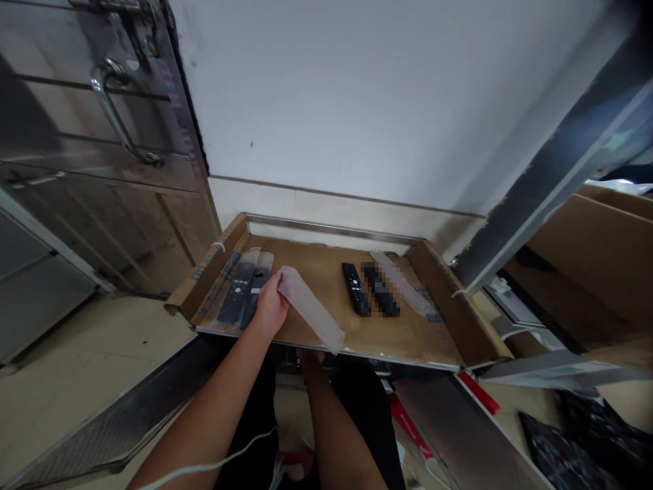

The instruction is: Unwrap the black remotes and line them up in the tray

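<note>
My left hand (271, 304) pinches the upper end of a translucent plastic sleeve (313, 309), which slants down to the right over the cardboard-lined tray (313, 255). My right hand (309, 356) is low, at the tray's front edge and partly under it; its fingers are mostly hidden. Beside my left hand lie two dark remote controls (239, 292) in clear sleeves. Right of the middle, a bare black remote control (356, 289) rests on the cardboard. Next to it is a dark, pixelated long object (380, 289), and a flat plastic sleeve (403, 284) lies further right.
Raised cardboard sides (454, 306) bound the tray, and a white wall (347, 102) stands behind it. To the left is a metal door with a handle (120, 116). Cardboard boxes (596, 272) stand at right. A white cable (204, 468) crosses near my left forearm.
</note>
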`<state>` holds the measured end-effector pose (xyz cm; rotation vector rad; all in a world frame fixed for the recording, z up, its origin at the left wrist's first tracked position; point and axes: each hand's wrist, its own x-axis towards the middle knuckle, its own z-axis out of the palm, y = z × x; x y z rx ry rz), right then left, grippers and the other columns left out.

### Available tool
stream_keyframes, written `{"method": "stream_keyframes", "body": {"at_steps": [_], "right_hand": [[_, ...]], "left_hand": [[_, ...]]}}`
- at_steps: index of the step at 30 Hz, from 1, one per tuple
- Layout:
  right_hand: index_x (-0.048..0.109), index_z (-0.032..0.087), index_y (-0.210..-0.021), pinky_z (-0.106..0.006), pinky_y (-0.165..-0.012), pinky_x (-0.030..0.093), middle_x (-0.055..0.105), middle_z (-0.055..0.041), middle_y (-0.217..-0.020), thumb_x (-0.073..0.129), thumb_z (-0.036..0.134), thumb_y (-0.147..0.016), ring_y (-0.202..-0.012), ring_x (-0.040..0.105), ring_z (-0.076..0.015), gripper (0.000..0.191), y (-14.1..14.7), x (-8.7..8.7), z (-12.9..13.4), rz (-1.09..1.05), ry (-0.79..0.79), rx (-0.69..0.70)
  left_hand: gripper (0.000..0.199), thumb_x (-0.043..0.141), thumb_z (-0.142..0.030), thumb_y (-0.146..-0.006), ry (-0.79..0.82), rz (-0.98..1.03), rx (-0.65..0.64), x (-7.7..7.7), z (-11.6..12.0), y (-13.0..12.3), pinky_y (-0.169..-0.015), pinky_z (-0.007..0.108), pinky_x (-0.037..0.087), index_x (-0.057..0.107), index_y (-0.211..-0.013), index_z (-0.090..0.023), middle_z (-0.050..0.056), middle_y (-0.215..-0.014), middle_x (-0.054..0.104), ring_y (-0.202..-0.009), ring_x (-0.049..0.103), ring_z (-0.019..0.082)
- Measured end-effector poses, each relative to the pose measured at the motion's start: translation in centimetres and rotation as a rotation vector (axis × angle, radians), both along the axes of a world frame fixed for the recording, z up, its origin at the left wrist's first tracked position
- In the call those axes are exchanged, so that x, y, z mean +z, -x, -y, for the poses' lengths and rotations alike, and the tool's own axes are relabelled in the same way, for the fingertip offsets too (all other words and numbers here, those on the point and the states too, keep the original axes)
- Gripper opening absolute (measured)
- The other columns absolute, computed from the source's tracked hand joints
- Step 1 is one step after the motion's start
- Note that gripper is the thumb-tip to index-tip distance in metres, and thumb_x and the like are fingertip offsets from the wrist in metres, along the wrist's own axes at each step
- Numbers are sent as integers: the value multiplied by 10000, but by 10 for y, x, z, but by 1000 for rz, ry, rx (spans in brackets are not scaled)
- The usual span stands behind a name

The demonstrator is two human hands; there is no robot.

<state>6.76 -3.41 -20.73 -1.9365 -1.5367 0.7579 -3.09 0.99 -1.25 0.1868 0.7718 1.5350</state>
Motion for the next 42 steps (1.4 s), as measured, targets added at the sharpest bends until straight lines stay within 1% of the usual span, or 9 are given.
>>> {"method": "stream_keyframes", "body": {"at_steps": [6,10,16,19,22,26,34,38,42], "right_hand": [[678,175,-1169,-676,-968,392,669,-209,-1215,660,439,-774,-1189,572,-434,475,-4,11,12,27,191,-167],[658,126,-1151,-524,-870,502,671,-242,-1138,644,491,-780,-1066,645,-405,521,-9,32,78,38,40,-344],[606,219,-686,-271,-558,437,579,-11,-610,501,400,-955,-564,566,-176,341,-36,129,171,-241,-457,-109],[668,200,-1018,-351,-832,502,697,-86,-964,549,382,-938,-886,646,-231,232,-65,183,139,-144,-670,-204],[652,165,-1175,-427,-950,464,689,-143,-1137,590,447,-890,-1061,615,-278,406,-89,209,79,13,-562,-131],[733,215,-939,-315,-755,469,719,-39,-787,632,485,-851,-792,642,-216,301,-97,217,41,63,-246,76],[651,188,-704,-224,-538,313,545,38,-571,545,474,-880,-547,466,-123,352,-86,216,63,-96,-167,233],[690,150,-837,-242,-532,356,609,-4,-629,500,459,-865,-553,501,-148,364,-132,225,43,-179,-227,60],[723,131,-898,-296,-635,399,701,-106,-788,548,377,-865,-696,603,-213,304,-218,248,7,292,-266,-251]], "left_hand": [[97,605,-177,-890,17,-16,-10,2,1,0,-576,206,523,689,-871,-131,17,-772,717,-616,657,103],[137,564,-167,-915,40,-16,-24,6,1,-1,-584,209,522,691,-880,-128,12,-757,714,-598,646,99],[84,615,-170,-871,20,-67,-71,3,2,-2,-570,198,505,685,-872,-124,17,-748,709,-609,641,102],[86,647,-201,-850,-33,-142,-132,1,6,-3,-546,206,485,696,-852,-130,10,-722,694,-586,620,106],[103,719,-242,-806,-95,-196,-162,2,12,-5,-527,205,459,705,-836,-145,-3,-724,683,-575,598,103],[142,754,-282,-795,-140,-237,-134,5,14,-9,-534,191,456,717,-854,-158,-1,-762,689,-606,599,100],[168,753,-288,-822,-158,-269,-52,1,11,-11,-622,180,493,715,-953,-190,24,-875,722,-740,662,117],[314,702,-427,-846,-236,-292,-169,3,13,-7,-562,237,505,659,-1060,-201,61,-914,720,-680,680,159],[271,694,-402,-844,-230,-318,-200,5,13,-6,-571,252,506,646,-987,-177,68,-863,703,-660,677,163]]}}
